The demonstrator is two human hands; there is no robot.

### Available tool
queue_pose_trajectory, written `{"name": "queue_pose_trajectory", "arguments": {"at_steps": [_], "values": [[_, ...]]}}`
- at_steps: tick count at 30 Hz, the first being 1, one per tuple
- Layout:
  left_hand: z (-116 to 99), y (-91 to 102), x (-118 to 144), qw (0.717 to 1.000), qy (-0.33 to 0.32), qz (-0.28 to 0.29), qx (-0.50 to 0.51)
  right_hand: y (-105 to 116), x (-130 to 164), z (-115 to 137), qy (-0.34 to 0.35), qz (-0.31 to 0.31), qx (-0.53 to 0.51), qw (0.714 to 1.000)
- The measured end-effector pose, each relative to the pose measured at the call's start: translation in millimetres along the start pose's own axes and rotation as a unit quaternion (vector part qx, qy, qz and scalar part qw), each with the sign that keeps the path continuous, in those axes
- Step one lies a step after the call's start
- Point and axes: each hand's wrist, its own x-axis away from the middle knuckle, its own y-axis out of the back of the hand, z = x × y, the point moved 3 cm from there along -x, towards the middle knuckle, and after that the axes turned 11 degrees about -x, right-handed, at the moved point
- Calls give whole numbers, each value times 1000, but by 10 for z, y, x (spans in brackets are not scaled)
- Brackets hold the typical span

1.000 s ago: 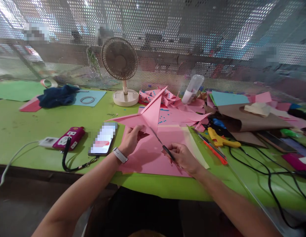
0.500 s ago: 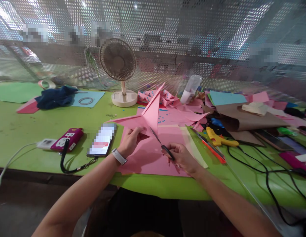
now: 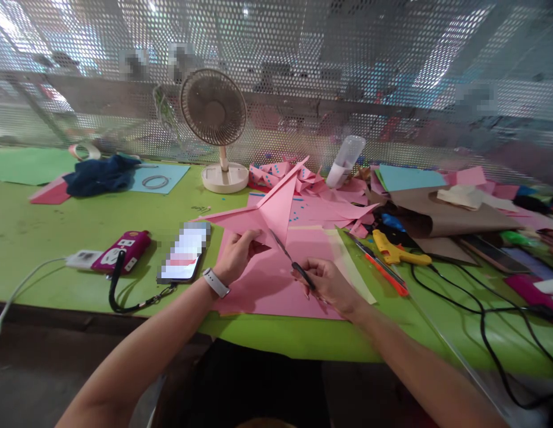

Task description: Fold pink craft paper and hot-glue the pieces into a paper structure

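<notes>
I am holding a folded pink paper star (image 3: 270, 211) up off the desk (image 3: 44, 226) with my left hand (image 3: 235, 254), fingers pinched shut on its lower edge. My right hand (image 3: 330, 285) is closed around the black handles of a pair of scissors (image 3: 291, 260), and their thin blades are reaching up and left into the star's underside. Whether the blades are parted or shut I cannot tell; they look like one thin line.

Compared with a moment ago, the star's long upper tip is sitting lower and leaning further right, so I am tilting the piece down toward the scissors while both hands stay almost where they were. I judge that the paper is being turned to feed the cut.

The star is hovering just above a flat pink sheet (image 3: 276, 279). Left of that sheet a phone (image 3: 184, 252) is lying, with a magenta power strip (image 3: 120, 251) beyond it. Right of the sheet are an orange craft knife (image 3: 383, 267) and a yellow glue gun (image 3: 395, 249). Behind the star a small fan (image 3: 214, 113) is standing.
</notes>
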Motion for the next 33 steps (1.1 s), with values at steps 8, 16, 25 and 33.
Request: {"name": "queue_pose_trajectory", "arguments": {"at_steps": [8,16,25,33], "values": [[23,-6,21,1000,5,10,-1,28,-43,-78,5,10,-25,1000],[76,-43,70,999,28,31,-6,8,-53,-60,23,21,-41,999],[93,-35,57,999,26,29,-10,18,-64,-67,25,13,-45,999],[114,-39,44,999,32,26,-14,-9,-54,-78,28,10,-38,999]]}}
